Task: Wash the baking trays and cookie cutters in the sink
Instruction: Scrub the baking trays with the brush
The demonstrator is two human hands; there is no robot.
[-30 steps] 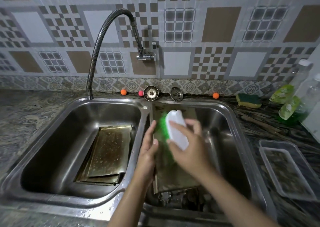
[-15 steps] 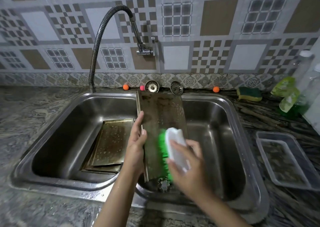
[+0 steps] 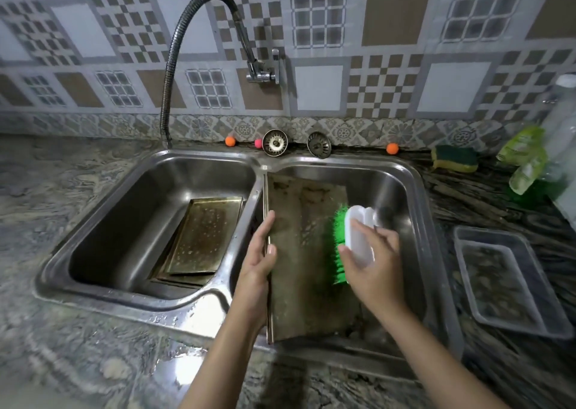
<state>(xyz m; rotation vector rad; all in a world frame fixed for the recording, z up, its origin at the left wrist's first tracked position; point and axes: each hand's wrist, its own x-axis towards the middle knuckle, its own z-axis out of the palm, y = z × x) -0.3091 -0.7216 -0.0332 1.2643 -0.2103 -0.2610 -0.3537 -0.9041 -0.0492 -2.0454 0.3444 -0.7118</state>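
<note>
Scrubbing step underway: left hand [image 3: 258, 265] fingers clamping baking tray [image 3: 307, 252] edge, tray leaning in right sink basin [image 3: 414, 209]; right hand [image 3: 372, 262] fingers wrapping green-bristle brush [image 3: 352, 243], bristles touching tray. Next likely needing rinse. Other trays [image 3: 199, 240] waiting in left basin.

My left hand [image 3: 257, 262] and right hand [image 3: 372, 263] are bare, forearms uncovered, no sleeves, rings or watch visible.
</note>
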